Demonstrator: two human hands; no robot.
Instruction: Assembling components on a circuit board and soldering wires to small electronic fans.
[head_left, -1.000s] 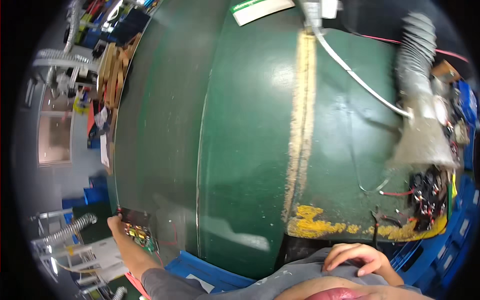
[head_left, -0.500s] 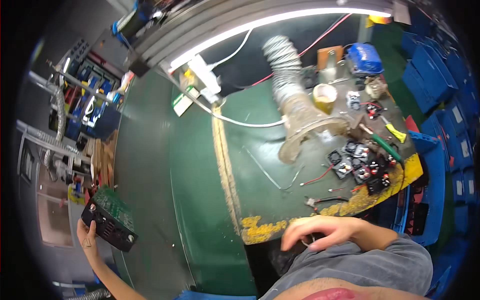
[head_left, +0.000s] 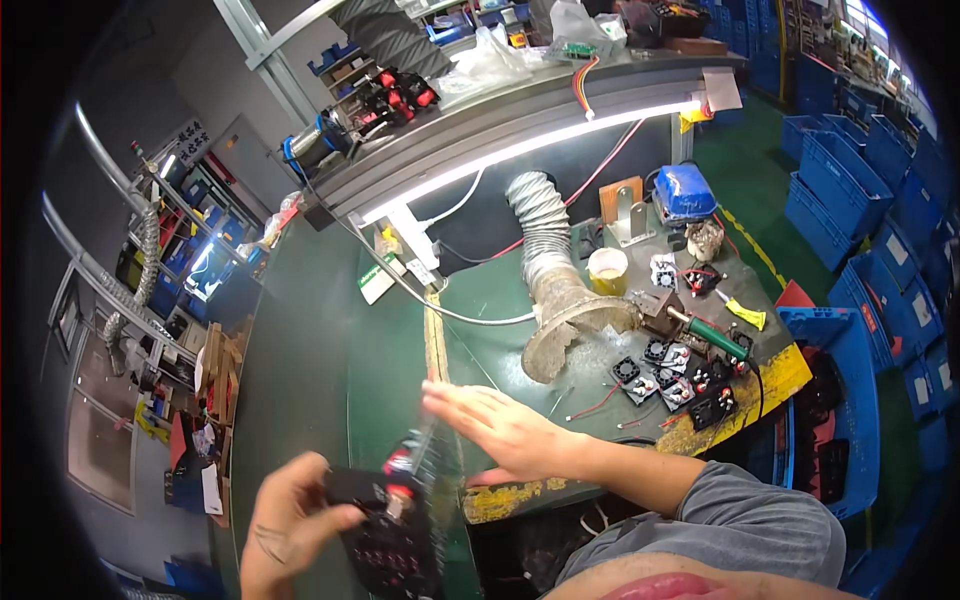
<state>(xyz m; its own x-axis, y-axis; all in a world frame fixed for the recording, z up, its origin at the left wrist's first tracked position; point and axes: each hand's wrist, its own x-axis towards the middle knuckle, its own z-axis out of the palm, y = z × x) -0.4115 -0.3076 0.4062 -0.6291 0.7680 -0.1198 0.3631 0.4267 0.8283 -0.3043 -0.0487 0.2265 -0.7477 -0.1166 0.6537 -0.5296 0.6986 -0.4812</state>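
Note:
My left hand (head_left: 285,520) grips a black-panelled electronic unit (head_left: 385,545) by its left edge, thumb across its face. Red and metal parts show on the panel; the circuit board seen on it earlier is now edge-on and blurred. My right hand (head_left: 510,432) is stretched out flat beside the unit's right side, fingers straight and thumb apart. Its fingertips are at the unit's upper right edge; whether they touch it I cannot tell. Right of that hand lies a cluster of small black fans (head_left: 665,378) with wires on the green bench (head_left: 400,350).
A flexible duct with a flared hood (head_left: 575,330) stands on the bench. Behind the fans rests a green-handled soldering iron (head_left: 715,338), near a yellow-handled tool (head_left: 742,310) and a yellow cup (head_left: 607,270). A blue crate (head_left: 865,480) of black parts stands at the right.
My left hand has brought the unit from the far left in to the front middle, turning it. My right hand has moved up and left from the bench edge toward it. The view has shifted.

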